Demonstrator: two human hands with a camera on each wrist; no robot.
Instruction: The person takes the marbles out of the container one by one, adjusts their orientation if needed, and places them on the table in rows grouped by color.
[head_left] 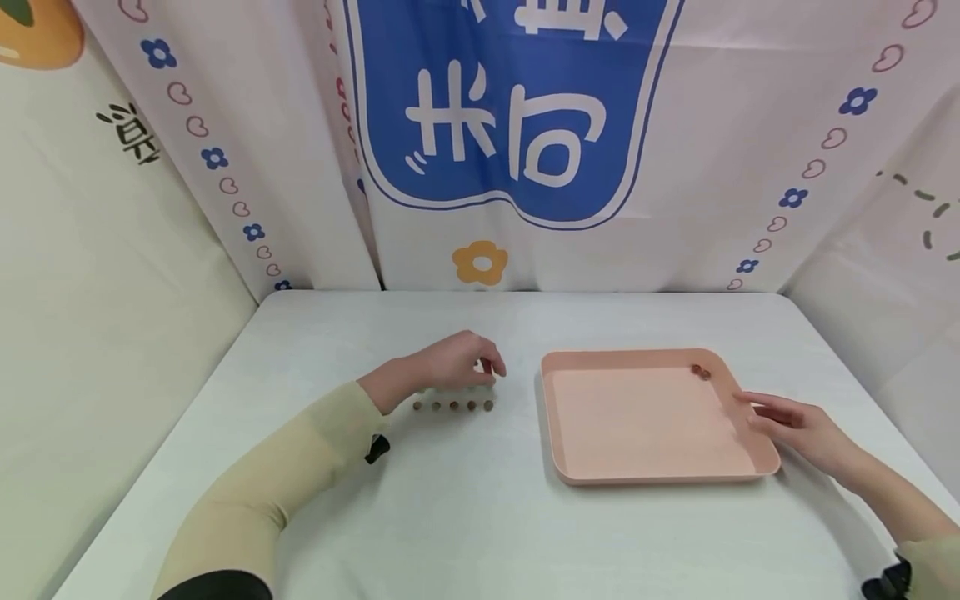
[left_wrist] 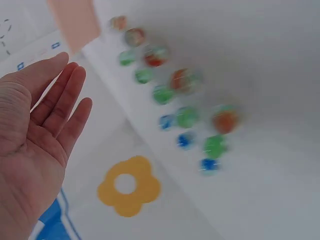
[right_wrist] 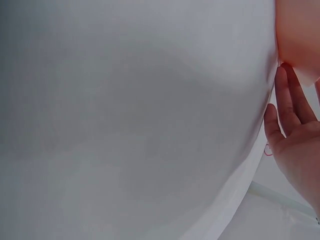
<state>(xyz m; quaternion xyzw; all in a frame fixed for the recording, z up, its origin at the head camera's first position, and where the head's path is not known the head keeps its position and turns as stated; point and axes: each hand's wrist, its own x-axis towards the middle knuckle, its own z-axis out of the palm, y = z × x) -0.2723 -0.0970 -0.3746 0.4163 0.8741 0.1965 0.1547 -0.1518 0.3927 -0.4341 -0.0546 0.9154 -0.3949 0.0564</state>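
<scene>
My left hand (head_left: 453,362) hovers over rows of glass marbles (head_left: 453,406), its fingers loosely bent and nothing visible between them. From the left wrist view, that hand (left_wrist: 37,135) is beside the rows, with its palm bare. One row holds orange-and-clear marbles (left_wrist: 185,80), the middle one green marbles (left_wrist: 162,94), and the shortest three blue marbles (left_wrist: 185,140). On the right, the fingers of my right hand (head_left: 802,429) touch the right rim of a pink tray (head_left: 637,433). Two reddish-brown balls (head_left: 701,372) lie in its far right corner. The hand hides part of the marble rows in the head view.
A white table (head_left: 450,525) bears everything. Behind it hangs a printed cloth (head_left: 697,208) with a blue badge and a yellow flower (head_left: 480,263). Pale cloth walls stand to the left and right. The tray lies to the right of the marbles.
</scene>
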